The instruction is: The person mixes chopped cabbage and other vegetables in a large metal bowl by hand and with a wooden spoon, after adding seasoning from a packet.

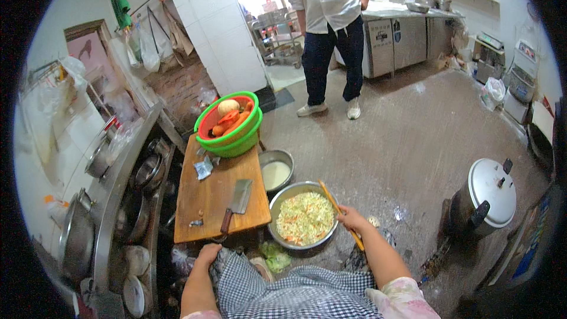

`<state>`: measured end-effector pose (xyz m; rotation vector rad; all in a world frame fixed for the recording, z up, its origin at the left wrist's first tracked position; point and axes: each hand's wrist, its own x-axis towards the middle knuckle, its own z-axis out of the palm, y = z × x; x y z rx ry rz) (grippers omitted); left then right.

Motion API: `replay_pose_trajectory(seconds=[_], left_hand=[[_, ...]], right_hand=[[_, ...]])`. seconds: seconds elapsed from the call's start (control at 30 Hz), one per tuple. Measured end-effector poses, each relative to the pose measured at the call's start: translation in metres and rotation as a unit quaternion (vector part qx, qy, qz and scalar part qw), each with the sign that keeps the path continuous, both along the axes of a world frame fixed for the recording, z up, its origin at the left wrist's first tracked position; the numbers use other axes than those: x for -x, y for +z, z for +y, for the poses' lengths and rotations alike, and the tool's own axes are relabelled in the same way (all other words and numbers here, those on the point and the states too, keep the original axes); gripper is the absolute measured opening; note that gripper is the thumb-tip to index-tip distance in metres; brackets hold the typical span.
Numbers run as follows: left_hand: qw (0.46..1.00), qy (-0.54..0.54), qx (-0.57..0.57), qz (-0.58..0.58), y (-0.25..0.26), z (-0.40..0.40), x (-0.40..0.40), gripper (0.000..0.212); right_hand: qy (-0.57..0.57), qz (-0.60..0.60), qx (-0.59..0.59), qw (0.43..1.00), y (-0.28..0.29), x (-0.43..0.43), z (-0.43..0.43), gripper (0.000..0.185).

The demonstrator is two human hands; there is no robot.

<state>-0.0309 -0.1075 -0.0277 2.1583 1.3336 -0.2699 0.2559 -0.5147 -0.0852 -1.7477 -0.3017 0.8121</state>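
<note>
My right hand grips a long wooden stick that slants over the right rim of a steel bowl. The bowl holds shredded pale vegetable with orange shreds and stands low in front of me. My left hand rests on my knee, on the checked apron, with its fingers mostly hidden. Just beyond it, a cleaver lies on a wooden board, its handle towards me. Nested green and red plastic baskets with carrots and a round pale vegetable stand at the board's far end.
A steel pot with whitish liquid is behind the bowl. Green leaves lie by my foot. A lidded pressure cooker stands at right. A steel shelf with pans runs along the left. Another person stands ahead near steel counters.
</note>
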Motion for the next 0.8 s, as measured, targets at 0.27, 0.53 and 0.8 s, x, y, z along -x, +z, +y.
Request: replay_pose_trajectory(seconds=[0.27,0.53,0.8], left_hand=[[0.986,-0.097,-0.136,0.008,0.053,-0.066,-0.007,0.034],[0.954,-0.247,-0.161,-0.062,0.037,-0.112,-0.061,0.038],[0.92,-0.331,-0.202,-0.055,0.036,-0.146,-0.101,0.037]], right_hand=[[-0.065,0.002,-0.067,0.996,0.012,0.002,-0.015,0.041],[-0.112,-0.041,-0.099,0.988,-0.039,-0.019,-0.012,0.036],[-0.137,0.011,-0.095,0.986,0.006,-0.005,-0.029,0.037]])
